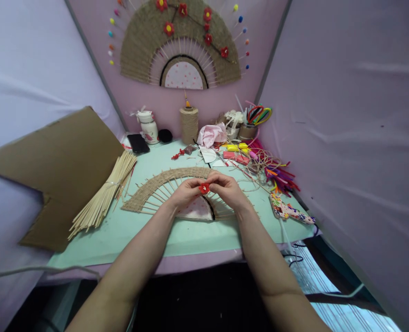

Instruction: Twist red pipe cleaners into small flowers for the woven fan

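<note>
Between my two hands is a small red flower (204, 188) with a pale centre, held above a half-round fan (170, 177) of sticks and woven twine. My left hand (187, 192) pinches the flower from the left side. From the right, my right hand (227, 188) has its thumb and fingers closed on the flower's other edge. Below the hands lies the fan's inner half circle (195, 210), pale pink with a black border on its right. The hands and forearms hide part of the fan's right half.
A bundle of thin sticks (104, 193) and bent cardboard (62, 161) lie left. At the back stand a bottle (148, 127) and twine spool (189, 124). Pipe cleaners (280, 175) and a patterned glue gun (289, 210) lie right. A finished-looking fan (135, 50) hangs on the wall.
</note>
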`<state>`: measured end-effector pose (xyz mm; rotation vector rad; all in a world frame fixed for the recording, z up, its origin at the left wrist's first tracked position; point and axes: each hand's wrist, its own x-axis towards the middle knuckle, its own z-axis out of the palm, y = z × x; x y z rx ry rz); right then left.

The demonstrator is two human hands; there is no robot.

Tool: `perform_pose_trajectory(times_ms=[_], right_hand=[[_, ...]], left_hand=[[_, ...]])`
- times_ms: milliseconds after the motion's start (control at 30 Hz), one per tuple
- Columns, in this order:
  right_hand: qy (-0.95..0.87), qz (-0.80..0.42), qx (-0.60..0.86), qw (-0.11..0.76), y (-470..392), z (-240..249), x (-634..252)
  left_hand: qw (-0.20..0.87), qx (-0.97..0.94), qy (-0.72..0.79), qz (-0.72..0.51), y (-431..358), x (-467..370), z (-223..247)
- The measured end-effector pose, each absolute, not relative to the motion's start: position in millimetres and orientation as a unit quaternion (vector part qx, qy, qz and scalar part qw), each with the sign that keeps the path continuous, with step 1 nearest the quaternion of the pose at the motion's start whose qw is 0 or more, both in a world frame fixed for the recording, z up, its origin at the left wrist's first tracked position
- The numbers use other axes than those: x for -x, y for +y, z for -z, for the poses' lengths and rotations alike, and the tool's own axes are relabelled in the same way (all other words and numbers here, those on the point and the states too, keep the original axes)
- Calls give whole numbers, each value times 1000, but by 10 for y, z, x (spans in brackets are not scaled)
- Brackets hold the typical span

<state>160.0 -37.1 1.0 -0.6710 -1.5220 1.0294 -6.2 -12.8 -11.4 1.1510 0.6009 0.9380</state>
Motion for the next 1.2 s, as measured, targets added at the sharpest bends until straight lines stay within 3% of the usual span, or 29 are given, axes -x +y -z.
perform_pose_trajectory(times_ms=[1000,1200], right_hand=[[-617,-415,327,584,-298,99,-1548],[-546,-461,362,598,-264,121,-1552]], left_hand=[[628,-589,278,-426,-88,86,117],[551,-574,327,-510,-50,81,125]])
